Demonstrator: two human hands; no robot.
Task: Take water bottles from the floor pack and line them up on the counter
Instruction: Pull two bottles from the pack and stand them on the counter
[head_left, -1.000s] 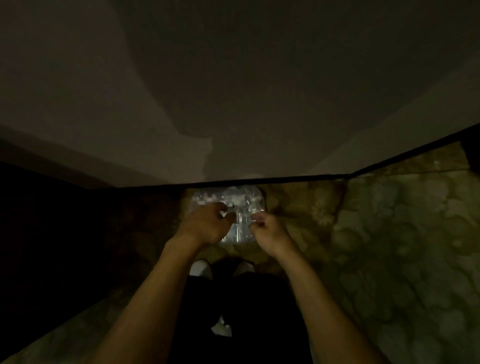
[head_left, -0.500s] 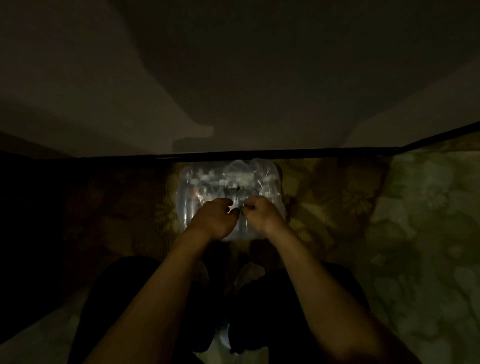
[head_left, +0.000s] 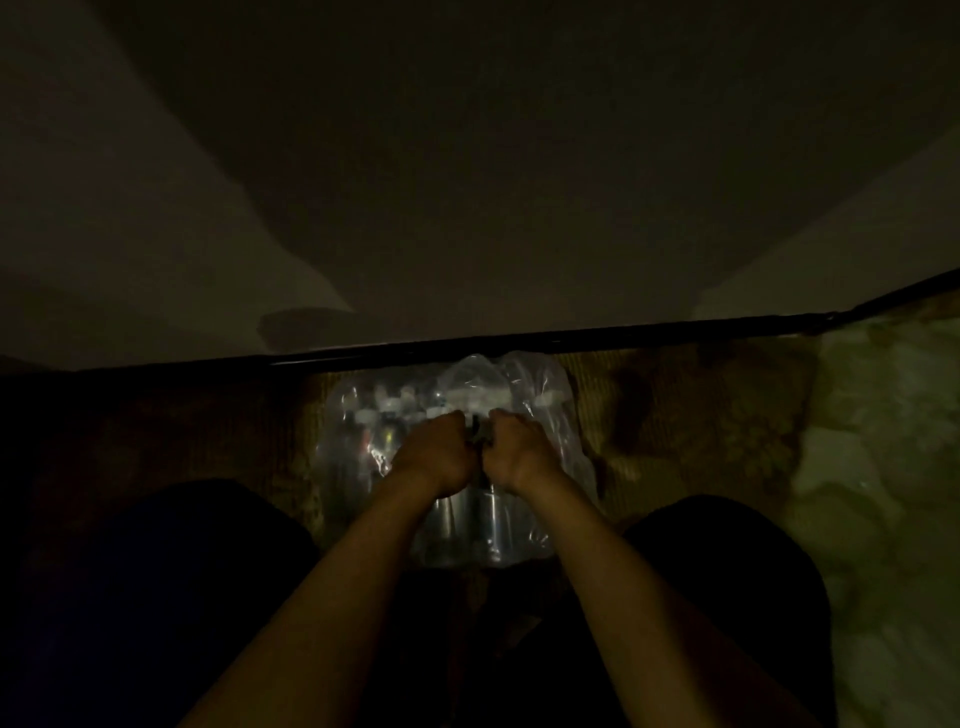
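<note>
Both bare forearms reach up from the lower edge toward the centre of the frame, converging. The left hand (head_left: 434, 451) and right hand (head_left: 521, 448) sit knuckle to knuckle (nearly touching), fingers curled under. In the dim light they seem to pinch something between them.

The pack (head_left: 452, 457) sits tight against the wall (head_left: 467, 182) at 12 o'clock, leaving no gap behind it. Its plastic wrap covers the bottles, blocking reach from above. Dark knees crowd in at 7 and 5 o'clock. Bare patterned floor (head_left: 701, 415) lies open at 3 o'clock; the 9 o'clock side is too dark to judge.
</note>
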